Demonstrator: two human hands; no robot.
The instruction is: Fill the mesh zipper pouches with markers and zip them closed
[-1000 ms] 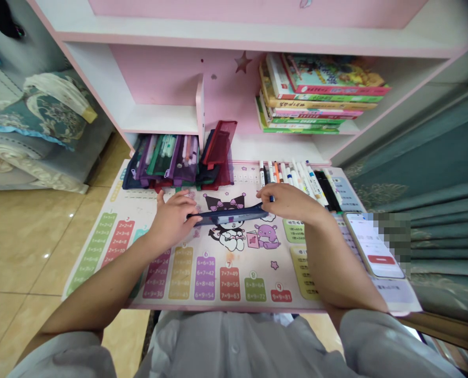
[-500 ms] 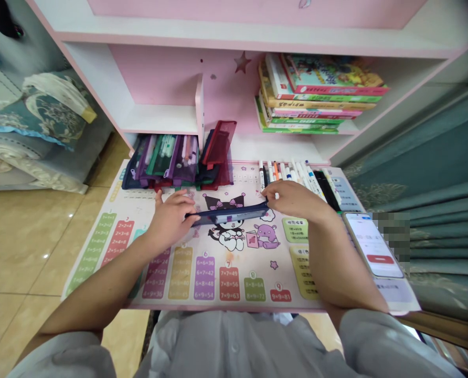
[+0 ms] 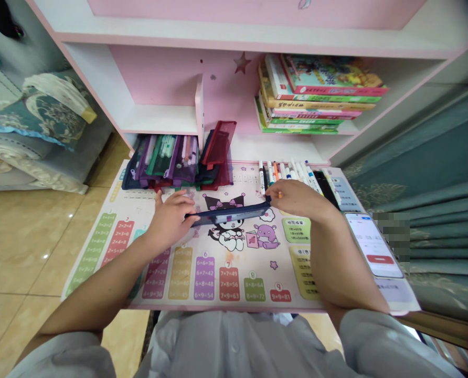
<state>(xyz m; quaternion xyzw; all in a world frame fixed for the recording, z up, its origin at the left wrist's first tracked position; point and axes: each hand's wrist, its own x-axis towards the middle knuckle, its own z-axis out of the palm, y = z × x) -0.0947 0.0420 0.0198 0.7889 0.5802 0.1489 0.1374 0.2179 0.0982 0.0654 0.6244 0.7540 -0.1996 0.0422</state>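
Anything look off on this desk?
Two things. The dark red mesh pouch leans tilted against the row of pencil pouches, unlike the others, which stand upright. The phone lies at the desk's right side, partly on a white card whose corner seems to overhang the edge.

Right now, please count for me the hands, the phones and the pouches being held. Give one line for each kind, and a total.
Hands: 2 (left hand, right hand)
Phones: 1 (smartphone)
Pouches being held: 1 (navy pencil pouch)
Total: 4
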